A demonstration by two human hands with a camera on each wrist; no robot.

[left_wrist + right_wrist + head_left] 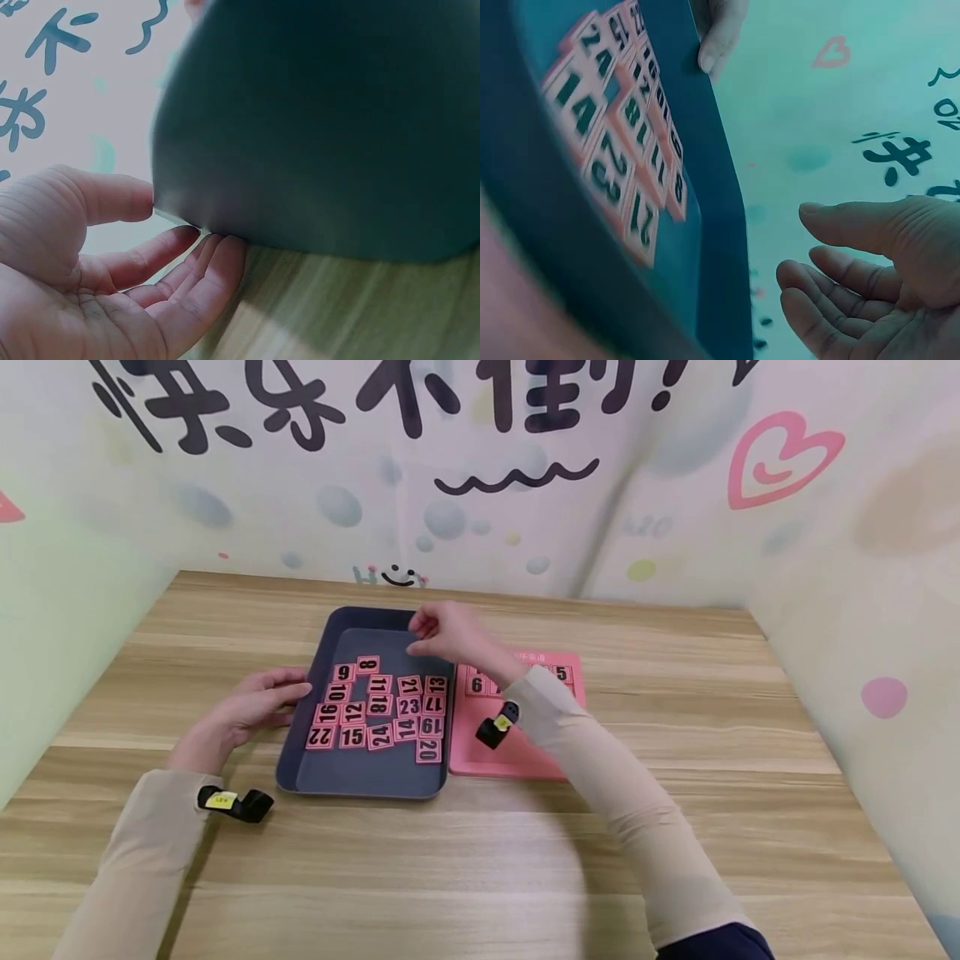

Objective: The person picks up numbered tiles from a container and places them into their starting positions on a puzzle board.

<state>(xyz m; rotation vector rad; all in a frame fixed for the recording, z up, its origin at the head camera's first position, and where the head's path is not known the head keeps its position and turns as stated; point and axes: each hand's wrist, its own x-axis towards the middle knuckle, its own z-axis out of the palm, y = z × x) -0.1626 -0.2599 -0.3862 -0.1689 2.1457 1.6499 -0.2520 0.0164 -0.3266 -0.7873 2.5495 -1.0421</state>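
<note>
A dark blue-grey tray (360, 777) lies on the wooden table, holding several pink number tiles (409, 707) in uneven rows. At its left side my left hand (258, 703) pinches the rim, thumb (124, 199) above and fingertips against the edge. Over the tray's far right corner hovers my right hand (453, 633), its fingers loosely bent. Nothing shows between that thumb and the fingers in the right wrist view. Right of the tray sits a pink board (476, 752) with number tiles, including a 6 (477, 685) and a 5 (562, 674), along its upper part. My right forearm hides part of this board.
Both the tray and board rest on the wood-grain table (450, 877), side by side. A printed wall (525, 527) stands behind the table's far edge, with side walls at left and right. Each wrist wears a black camera band (236, 803).
</note>
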